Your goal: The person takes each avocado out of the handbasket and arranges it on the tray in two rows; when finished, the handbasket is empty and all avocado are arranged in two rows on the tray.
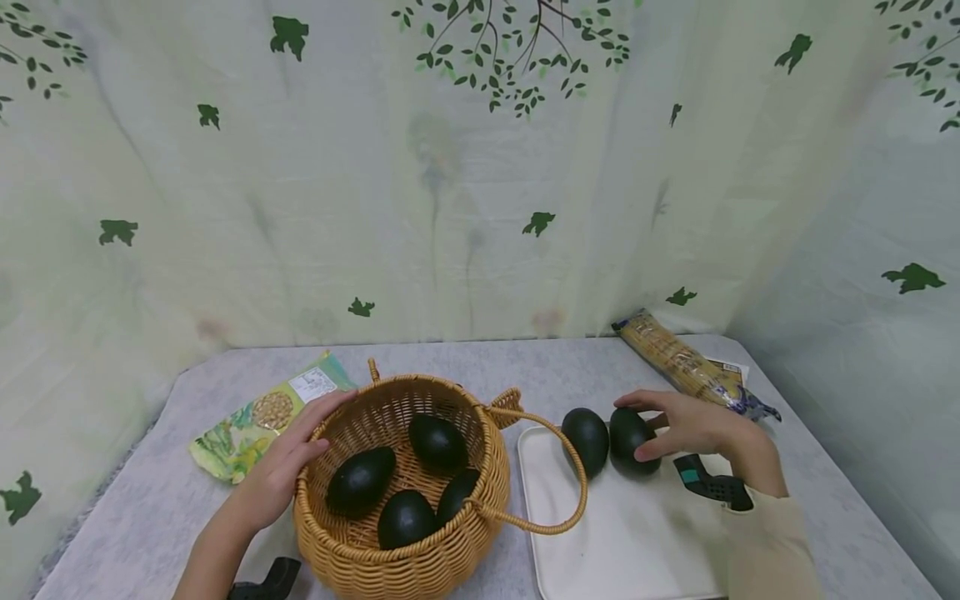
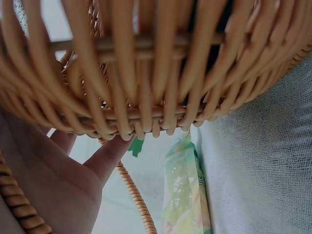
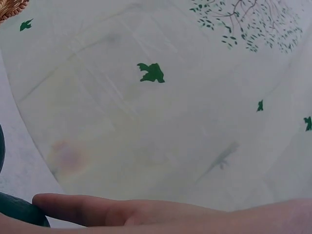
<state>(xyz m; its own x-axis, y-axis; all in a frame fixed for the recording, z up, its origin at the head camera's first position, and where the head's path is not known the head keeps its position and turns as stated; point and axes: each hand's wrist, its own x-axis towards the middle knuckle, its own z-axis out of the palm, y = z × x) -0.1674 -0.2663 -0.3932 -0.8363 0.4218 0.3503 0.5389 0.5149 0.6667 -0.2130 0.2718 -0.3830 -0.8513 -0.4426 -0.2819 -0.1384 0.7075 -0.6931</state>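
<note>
Desk: the desk [image 1: 161,492] is pale mottled grey, backed by a curtain [image 1: 337,208] printed with green leaves and branches, which runs round both sides.
Far items: a green bag [image 1: 258,417] lies left, beyond the left hand [image 1: 288,458]; a noodle pack [image 1: 667,354] lies slantwise at far right, over a white card [image 1: 731,368].
Tray: the white tray [image 1: 630,546] lies right of the wicker basket [image 1: 405,575], whose handle [image 1: 555,527] hangs out over the tray's left edge.
Basket contents: four avocados [image 1: 362,482].
Tray avocados: a second avocado [image 1: 587,442] and, just right of it, the held avocado [image 1: 628,443], both at the tray's far end; whether the held one is lifted, I cannot tell.
Left wrist view: the basket's weave close up, the palm beneath it, and the green bag edge-on.
Right wrist view: mostly curtain; one fingertip meets the held avocado at the lower left corner.
Left pose: reaching forward, fingers loosely spread along the basket's rim; grip relaxed, resting there.
Right pose: the right hand [image 1: 693,423] comes in from the right, palm down; its grip grasps the held avocado between thumb and fingers.
</note>
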